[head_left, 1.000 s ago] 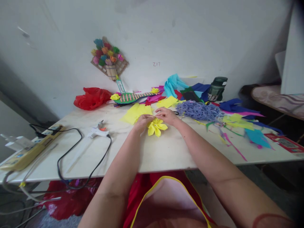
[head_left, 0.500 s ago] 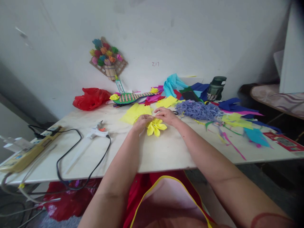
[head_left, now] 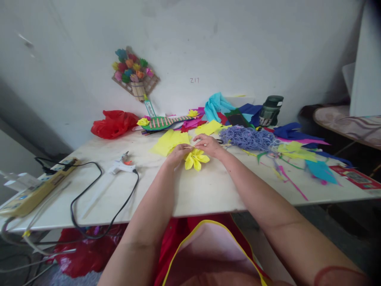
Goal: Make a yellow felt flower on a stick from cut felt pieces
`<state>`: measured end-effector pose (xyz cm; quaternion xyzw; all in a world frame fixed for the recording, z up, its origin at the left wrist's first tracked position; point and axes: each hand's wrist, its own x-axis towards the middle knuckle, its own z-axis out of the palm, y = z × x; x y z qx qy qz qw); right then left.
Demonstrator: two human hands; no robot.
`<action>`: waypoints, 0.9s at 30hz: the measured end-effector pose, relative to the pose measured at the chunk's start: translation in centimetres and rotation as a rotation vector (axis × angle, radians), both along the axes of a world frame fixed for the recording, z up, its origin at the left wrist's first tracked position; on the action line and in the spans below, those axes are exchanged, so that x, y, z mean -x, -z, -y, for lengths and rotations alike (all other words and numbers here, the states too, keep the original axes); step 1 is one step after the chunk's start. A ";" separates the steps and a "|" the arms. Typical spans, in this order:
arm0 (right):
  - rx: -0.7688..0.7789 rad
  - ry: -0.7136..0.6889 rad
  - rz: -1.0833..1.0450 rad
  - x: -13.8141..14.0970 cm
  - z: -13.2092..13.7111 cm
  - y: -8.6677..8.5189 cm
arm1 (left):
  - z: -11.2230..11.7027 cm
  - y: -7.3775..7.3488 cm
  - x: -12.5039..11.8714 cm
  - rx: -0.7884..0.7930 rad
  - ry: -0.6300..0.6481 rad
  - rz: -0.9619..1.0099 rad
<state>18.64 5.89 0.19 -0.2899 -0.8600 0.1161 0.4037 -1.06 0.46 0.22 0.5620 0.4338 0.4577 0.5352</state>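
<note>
Yellow paper flower [head_left: 197, 160]: in the head view, the only view, it sat between the two hands, just below the fingertips, over the table [head_left: 208, 194]; whether it touched the tabletop I could not tell. The left hand [head_left: 177, 154] pinched a thin pale stick [head_left: 188, 147], and the right hand [head_left: 208, 145] had thumb and fingertips pinched on it at the flower's base. The step in hand looked like fine fingertip work where stick met petals; the next move, I judged, called for steady pinches without crushing the petals.

Counted on the table: one glue gun [head_left: 122, 166], one power strip [head_left: 38, 188], one bottle [head_left: 271, 111], one heap of yarn [head_left: 250, 138], one red bag [head_left: 114, 124] and two small yellow flowers [head_left: 143, 121] at a green craft piece [head_left: 163, 123]. The coloured sheets overlapped too much to count.
</note>
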 end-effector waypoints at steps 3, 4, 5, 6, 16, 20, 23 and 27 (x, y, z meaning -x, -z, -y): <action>0.001 -0.004 -0.003 0.0 0.1 -0.1 | 0.2 -0.1 0.0 0.025 0.005 0.014; 0.004 -0.006 -0.001 0.0 0.2 -0.2 | 0.2 -0.2 -0.1 0.032 0.010 0.018; 0.007 -0.007 0.001 0.0 0.3 -0.2 | 0.3 -0.2 -0.1 0.037 0.015 0.023; 0.010 -0.007 0.003 0.0 0.3 -0.3 | 0.3 -0.2 -0.1 0.039 0.017 0.028; 0.014 0.017 0.024 0.1 0.8 -0.9 | 0.4 -0.3 -0.4 0.060 -0.002 0.057; 0.013 0.033 0.050 0.1 0.9 -1.0 | 0.3 -0.2 -0.5 0.060 -0.038 0.073; 0.016 0.047 0.057 0.2 1.2 -1.1 | 0.2 -0.1 -0.6 0.066 -0.031 0.089; 0.009 0.056 0.067 0.4 1.5 -1.2 | 0.3 -0.3 -0.7 0.081 -0.027 0.089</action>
